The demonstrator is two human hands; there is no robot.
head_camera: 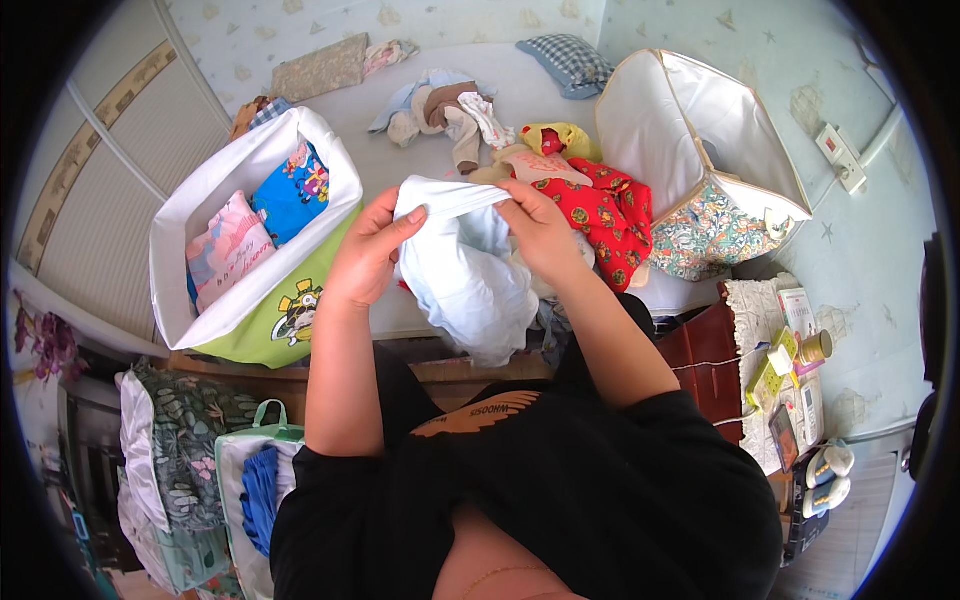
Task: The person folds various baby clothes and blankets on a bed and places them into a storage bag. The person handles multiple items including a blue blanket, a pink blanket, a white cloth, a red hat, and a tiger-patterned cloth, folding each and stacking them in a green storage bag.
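Both hands hold up a white garment [472, 277] by its stretched upper band, in front of the bed. My left hand [371, 247] pinches the band's left end, thumb on top. At the other end, the fingers of my right hand [538, 229] grip the cloth. The rest of the garment hangs down in loose folds, and its exact kind cannot be told. Just beyond my right hand lie a red patterned garment [604, 217], a pink cloth piece [544, 166] and a yellow garment [574, 140] in a pile.
Left stands a green storage bag [255, 337] holding folded clothes [232, 244]. A floral storage bag [709, 232] gapes open at right. Loose clothes [450, 112] and a checked pillow [568, 64] lie farther back. A bedside cabinet [694, 341] carries a power strip [772, 367].
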